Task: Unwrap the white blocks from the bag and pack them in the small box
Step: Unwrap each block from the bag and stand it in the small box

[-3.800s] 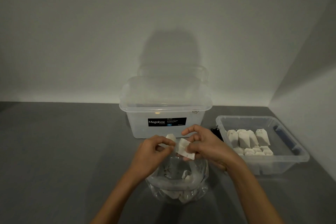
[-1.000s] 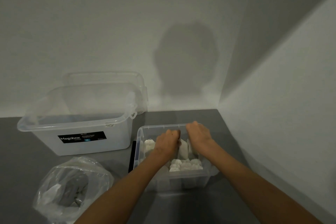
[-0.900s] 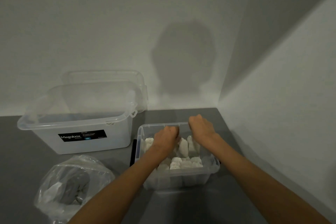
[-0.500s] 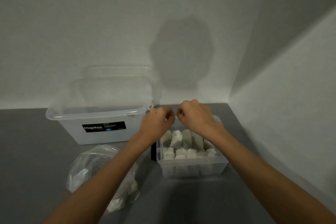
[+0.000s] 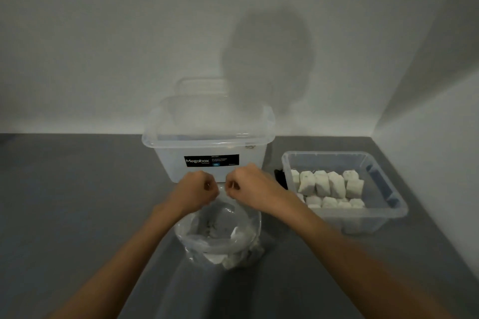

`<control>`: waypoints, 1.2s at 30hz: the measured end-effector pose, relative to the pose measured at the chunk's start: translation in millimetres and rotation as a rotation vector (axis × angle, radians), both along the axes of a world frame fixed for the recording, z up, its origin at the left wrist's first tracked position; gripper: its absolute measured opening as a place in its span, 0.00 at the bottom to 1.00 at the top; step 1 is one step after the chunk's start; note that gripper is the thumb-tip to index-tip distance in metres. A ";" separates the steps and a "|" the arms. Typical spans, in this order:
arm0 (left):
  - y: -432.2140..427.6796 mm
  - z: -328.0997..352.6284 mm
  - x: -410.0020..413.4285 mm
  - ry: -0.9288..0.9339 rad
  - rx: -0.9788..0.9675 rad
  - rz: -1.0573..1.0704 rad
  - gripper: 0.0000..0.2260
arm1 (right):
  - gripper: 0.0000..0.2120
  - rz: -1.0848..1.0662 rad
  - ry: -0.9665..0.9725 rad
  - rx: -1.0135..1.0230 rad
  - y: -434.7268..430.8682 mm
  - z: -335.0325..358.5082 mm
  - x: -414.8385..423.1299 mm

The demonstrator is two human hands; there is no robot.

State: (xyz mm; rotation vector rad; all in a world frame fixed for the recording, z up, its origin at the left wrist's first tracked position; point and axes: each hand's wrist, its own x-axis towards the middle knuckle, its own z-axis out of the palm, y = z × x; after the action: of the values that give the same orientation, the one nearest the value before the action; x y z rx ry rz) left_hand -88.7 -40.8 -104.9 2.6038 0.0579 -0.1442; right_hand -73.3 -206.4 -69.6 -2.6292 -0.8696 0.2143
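A clear plastic bag point(image 5: 218, 241) stands open on the grey table in front of me, with wrapped white blocks point(image 5: 234, 259) at its bottom. My left hand point(image 5: 195, 190) and my right hand point(image 5: 250, 186) hover side by side just above the bag's far rim. Both have their fingers curled, and I see nothing held in either. To the right stands the small clear box point(image 5: 383, 204). Inside it, unwrapped white blocks point(image 5: 328, 186) stand in rows.
A large clear Megabox tub point(image 5: 207, 142) stands behind the bag, with its lid leaning on the wall behind it. A dark object point(image 5: 279, 176) lies between the tub and the small box. Walls close off the back and the right side.
Both hands left the small box, where they had set down a block, and came back left over the bag. My view swung left with them.
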 end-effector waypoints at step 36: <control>-27.5 -69.7 -11.7 0.265 -0.062 -0.342 0.06 | 0.39 -0.427 0.214 0.030 -2.0 -69.8 -51.9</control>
State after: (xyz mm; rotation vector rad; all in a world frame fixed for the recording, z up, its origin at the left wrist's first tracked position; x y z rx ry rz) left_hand -100.4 -68.3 -174.6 2.4959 -0.2939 -0.6020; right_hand -125.2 -208.4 -139.4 -2.6269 -0.2306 0.3545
